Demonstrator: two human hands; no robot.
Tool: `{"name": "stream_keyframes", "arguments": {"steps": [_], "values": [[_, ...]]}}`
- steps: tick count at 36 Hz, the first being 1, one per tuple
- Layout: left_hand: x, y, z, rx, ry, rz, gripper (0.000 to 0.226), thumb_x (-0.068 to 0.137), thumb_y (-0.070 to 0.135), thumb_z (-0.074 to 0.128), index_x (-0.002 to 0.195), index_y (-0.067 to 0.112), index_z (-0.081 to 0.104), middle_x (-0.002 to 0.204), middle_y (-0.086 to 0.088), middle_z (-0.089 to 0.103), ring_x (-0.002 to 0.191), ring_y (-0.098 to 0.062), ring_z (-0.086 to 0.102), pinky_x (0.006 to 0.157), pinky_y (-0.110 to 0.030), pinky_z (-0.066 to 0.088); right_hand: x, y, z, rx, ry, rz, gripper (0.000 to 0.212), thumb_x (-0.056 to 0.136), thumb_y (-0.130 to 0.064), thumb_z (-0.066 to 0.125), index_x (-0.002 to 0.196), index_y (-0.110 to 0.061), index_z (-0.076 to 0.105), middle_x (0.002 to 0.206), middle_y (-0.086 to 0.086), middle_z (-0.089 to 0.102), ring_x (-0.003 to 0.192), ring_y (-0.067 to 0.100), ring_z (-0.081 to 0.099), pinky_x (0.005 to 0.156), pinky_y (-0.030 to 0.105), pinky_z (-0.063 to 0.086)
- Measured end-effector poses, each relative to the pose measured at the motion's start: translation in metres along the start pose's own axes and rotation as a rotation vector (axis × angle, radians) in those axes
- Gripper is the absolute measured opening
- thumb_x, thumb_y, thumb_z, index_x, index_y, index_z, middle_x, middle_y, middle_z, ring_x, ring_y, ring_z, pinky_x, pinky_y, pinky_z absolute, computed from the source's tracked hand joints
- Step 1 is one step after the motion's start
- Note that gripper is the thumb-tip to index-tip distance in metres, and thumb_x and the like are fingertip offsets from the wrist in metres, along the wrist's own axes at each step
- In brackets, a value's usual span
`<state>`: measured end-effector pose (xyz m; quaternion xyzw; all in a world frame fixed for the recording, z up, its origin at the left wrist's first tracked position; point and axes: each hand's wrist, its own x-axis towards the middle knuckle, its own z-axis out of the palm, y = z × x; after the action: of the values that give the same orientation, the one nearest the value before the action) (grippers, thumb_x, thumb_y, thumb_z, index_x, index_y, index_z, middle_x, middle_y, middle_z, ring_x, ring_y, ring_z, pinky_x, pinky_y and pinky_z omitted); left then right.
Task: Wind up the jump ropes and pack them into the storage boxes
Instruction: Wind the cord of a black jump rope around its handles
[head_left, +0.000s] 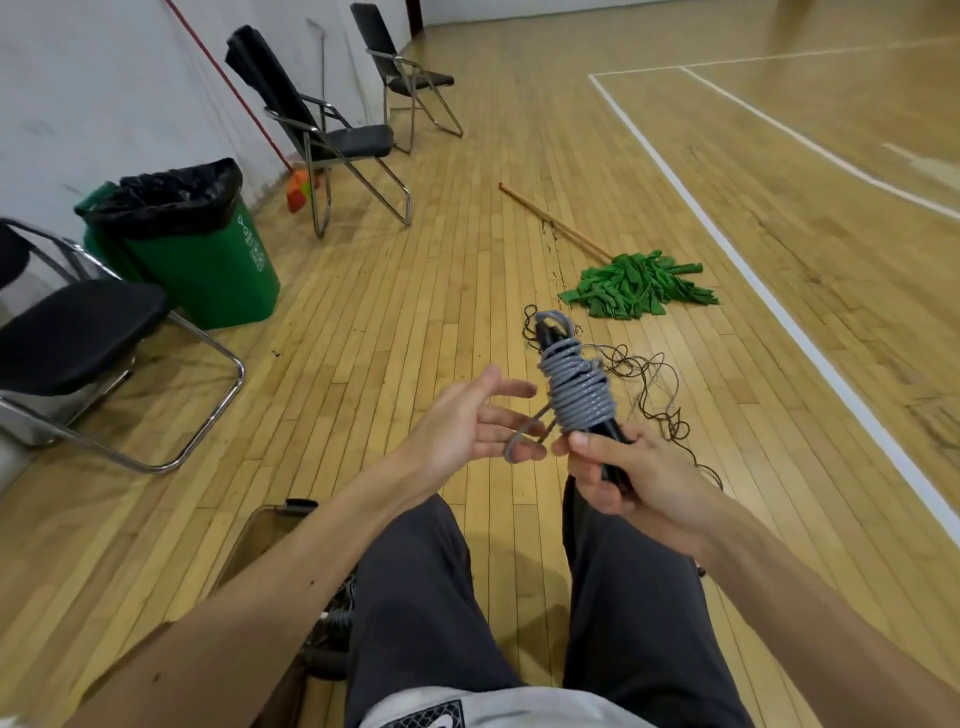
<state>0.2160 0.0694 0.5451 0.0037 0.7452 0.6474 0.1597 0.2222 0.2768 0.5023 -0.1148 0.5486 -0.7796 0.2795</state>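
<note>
Hands meet above a person's dark-trousered legs (415, 597) on a gym floor (415, 291). The right hand (618, 470) clamps the black handles (615, 432) of a grey jump rope (576, 387), whose cord is wound in tight coils round them, the bundle tilted up and away. The left hand (467, 421), just left of it, is spread with fingers straight, and the rope's loose end loops round its lower fingers.

Under the left forearm, at near left, a clear storage box (249, 540) stands on the boards with dark cords lying inside. Just beyond the bundle a thin dark rope (649, 384) sprawls in a tangle, partly hidden by the coils. Farther off lies a green mop (639, 283) with a wooden shaft. At far left a green bin (208, 260) with a black liner stands by the wall among black folding chairs (337, 140).
</note>
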Motion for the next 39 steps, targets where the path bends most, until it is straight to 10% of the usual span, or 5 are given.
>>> {"name": "stream_keyframes", "arguments": {"steps": [18, 24, 29, 34, 39], "values": [[-0.046, -0.024, -0.037, -0.657, 0.477, -0.205, 0.004, 0.098, 0.004, 0.056, 0.098, 0.004, 0.060, 0.113, -0.021, 0.058, 0.094, -0.029, 0.060, 0.098, -0.045, 0.052, 0.064, 0.046, 0.071, -0.633, 0.103, 0.017, 0.026, 0.088, -0.026, 0.077, 0.077, -0.013, 0.057, 0.057, -0.003, 0.050, 0.049, 0.009, 0.043, 0.049, 0.022, 0.036], [-0.048, -0.061, -0.081, -0.748, 0.603, -0.325, 0.005, 0.097, 0.006, 0.054, 0.099, 0.002, 0.057, 0.104, -0.021, 0.063, 0.066, -0.023, 0.058, 0.065, -0.034, 0.050, 0.116, 0.073, 0.099, -0.985, 0.034, -0.034, 0.051, 0.075, -0.053, 0.082, 0.059, -0.018, 0.049, 0.049, -0.008, 0.041, 0.044, 0.005, 0.035, 0.046, 0.025, 0.027], [-0.048, -0.089, -0.146, -0.798, 0.696, -0.343, 0.009, 0.101, 0.008, 0.052, 0.096, 0.002, 0.056, 0.106, -0.017, 0.059, 0.104, -0.027, 0.060, 0.094, -0.039, 0.054, 0.182, 0.085, 0.138, -1.244, -0.175, -0.029, 0.054, 0.086, -0.062, 0.068, 0.059, -0.020, 0.046, 0.051, -0.006, 0.048, 0.046, 0.008, 0.045, 0.046, 0.024, 0.034], [-0.059, -0.130, -0.216, -0.768, 0.756, -0.308, 0.025, 0.094, -0.010, 0.057, 0.119, -0.009, 0.058, 0.114, -0.023, 0.068, 0.098, -0.024, 0.072, 0.082, -0.027, 0.059, 0.248, 0.106, 0.183, -1.283, -0.286, 0.054, 0.064, 0.089, -0.070, 0.056, 0.076, -0.008, 0.062, 0.069, 0.012, 0.070, 0.063, 0.029, 0.068, 0.062, 0.046, 0.056], [-0.069, -0.187, -0.257, -0.705, 0.885, -0.299, 0.034, 0.089, -0.001, 0.070, 0.121, 0.003, 0.059, 0.107, -0.014, 0.072, 0.086, -0.017, 0.070, 0.067, -0.021, 0.056, 0.291, 0.154, 0.215, -0.832, -0.423, 0.361, 0.060, 0.093, -0.063, 0.058, 0.071, -0.008, 0.063, 0.058, 0.010, 0.063, 0.046, 0.019, 0.057, 0.044, 0.029, 0.042]]}}
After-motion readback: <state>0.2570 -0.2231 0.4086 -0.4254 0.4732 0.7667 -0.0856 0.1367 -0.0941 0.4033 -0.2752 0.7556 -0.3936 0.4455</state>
